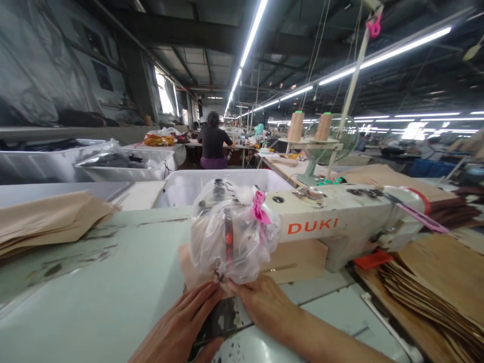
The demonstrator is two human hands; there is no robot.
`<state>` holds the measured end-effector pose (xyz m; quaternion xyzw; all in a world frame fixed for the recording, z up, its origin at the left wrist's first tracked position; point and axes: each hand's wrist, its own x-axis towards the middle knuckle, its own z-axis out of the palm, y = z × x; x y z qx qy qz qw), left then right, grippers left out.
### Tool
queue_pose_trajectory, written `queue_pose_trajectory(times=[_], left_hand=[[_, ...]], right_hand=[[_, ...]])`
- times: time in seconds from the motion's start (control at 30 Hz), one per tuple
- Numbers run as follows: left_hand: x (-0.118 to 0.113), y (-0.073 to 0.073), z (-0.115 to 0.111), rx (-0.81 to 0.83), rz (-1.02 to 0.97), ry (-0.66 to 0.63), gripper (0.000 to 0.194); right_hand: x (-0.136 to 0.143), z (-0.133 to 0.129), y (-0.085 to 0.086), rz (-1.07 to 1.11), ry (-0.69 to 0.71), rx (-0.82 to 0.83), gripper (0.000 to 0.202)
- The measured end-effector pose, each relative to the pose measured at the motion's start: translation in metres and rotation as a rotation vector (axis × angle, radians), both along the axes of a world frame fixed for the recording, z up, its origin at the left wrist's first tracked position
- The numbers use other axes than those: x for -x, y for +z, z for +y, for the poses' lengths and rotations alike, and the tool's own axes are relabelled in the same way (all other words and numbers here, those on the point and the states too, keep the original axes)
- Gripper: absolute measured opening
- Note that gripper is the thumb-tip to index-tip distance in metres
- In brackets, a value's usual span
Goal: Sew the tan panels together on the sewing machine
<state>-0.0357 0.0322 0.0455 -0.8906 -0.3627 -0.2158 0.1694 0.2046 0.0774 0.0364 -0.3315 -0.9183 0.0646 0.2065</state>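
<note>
Left hand [181,322]: flat, fingers spread, pinning tan piece [189,275] at needle.
Right hand [264,302]: flat, pressing same piece, steadying feed.
Machine [340,227]: head bagged against dust.

Sewing machine [340,227] behind both hands; paper stacks [45,219] left and right.

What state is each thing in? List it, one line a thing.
Sewing machine: head wrapped in clear plastic.
Tan piece: lying flat under the needle.
Left hand: fingers flat on the tan piece.
Right hand: fingers pressed by the needle.
Thread cones: upright on their stand.
Fan: whether it runs, cannot tell.
Tan stack: fanned out, right of machine.
</note>
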Motion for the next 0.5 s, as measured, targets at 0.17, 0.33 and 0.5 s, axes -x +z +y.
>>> queue_pose_trajectory(times=[0.17,0.33,0.5], left_hand=[[-0.001,-0.003,0.007,-0.066,0.05,0.002,0.084],[0.0,-0.011,0.013,-0.072,0.057,-0.029,0.082],[0.001,-0.014,0.013,-0.089,0.021,-0.033,0.089]], right_hand=[[-0.002,0.003,-0.002,0.028,-0.008,-0.034,0.046],[-0.003,0.007,-0.002,0.063,0.018,-0.055,0.03],[-0.001,0.013,-0.002,0.073,0.003,-0.095,0.029]])
